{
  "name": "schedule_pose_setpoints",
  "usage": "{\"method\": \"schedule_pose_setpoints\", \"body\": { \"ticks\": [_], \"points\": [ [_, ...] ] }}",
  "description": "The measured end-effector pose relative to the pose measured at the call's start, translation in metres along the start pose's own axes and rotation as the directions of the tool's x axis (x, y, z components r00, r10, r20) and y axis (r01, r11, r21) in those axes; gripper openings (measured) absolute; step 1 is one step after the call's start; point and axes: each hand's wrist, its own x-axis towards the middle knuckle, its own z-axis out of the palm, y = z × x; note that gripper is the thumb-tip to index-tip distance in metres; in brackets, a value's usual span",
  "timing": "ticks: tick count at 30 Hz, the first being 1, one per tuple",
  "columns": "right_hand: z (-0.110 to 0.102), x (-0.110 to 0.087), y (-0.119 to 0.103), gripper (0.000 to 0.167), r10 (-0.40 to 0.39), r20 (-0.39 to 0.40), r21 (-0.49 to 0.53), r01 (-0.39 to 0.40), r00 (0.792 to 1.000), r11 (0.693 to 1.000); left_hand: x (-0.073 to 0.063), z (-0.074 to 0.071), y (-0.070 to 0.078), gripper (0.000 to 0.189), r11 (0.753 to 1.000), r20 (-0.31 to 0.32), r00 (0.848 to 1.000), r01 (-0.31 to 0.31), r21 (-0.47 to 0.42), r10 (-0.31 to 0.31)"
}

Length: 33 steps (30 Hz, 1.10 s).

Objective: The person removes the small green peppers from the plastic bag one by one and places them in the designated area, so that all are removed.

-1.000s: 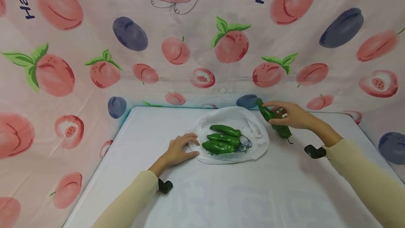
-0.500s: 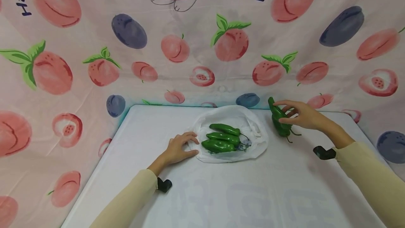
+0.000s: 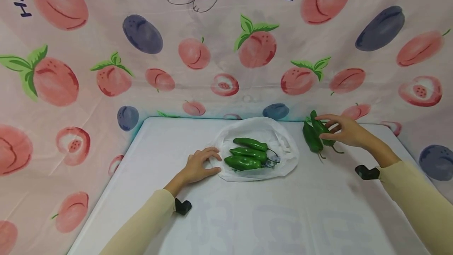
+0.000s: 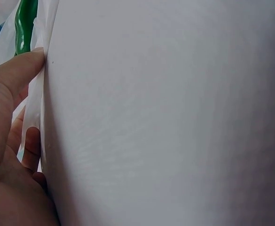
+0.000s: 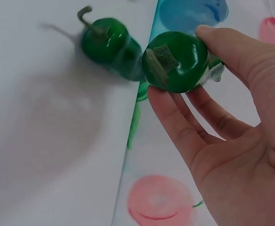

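The bag (image 3: pixel 262 126) lies near the middle of the table's far half, on the table (image 3: pixel 265 215), with the cloth (image 3: pixel 226 30) behind, and in the bag are three peppers (image 3: pixel 248 155), one before another from back to front. The left hand (image 3: pixel 198 166) is at the bag's left edge, that edge between thumb and fingers. To the right of the bag and apart from it, one pepper (image 3: pixel 312 137) lies on the table, and just right of that is another pepper (image 3: pixel 319 127), held in the right hand (image 3: pixel 347 130).
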Motion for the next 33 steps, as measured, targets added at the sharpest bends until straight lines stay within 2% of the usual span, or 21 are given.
{"method": "schedule_pose_setpoints", "body": {
  "ticks": [11, 22, 33],
  "points": [
    [0.003, -0.002, 0.024, 0.062, 0.069, -0.004, -0.017, -0.069, 0.998, 0.997, 0.0, -0.002, 0.0, 0.027, 1.0, 0.001, 1.0, 0.01, 0.0, -0.01],
    [0.011, 0.002, 0.044, 0.068, 0.16, 0.042, -0.045, -0.158, 0.986, 0.986, 0.0, -0.002, -0.002, 0.027, 1.0, 0.002, 1.0, 0.01, -0.011, -0.01],
    [0.016, 0.002, 0.055, 0.07, 0.173, 0.072, -0.051, -0.169, 0.982, 0.984, 0.0, -0.003, 0.003, 0.027, 1.0, 0.008, 1.0, 0.012, -0.018, -0.012]
  ]
}}
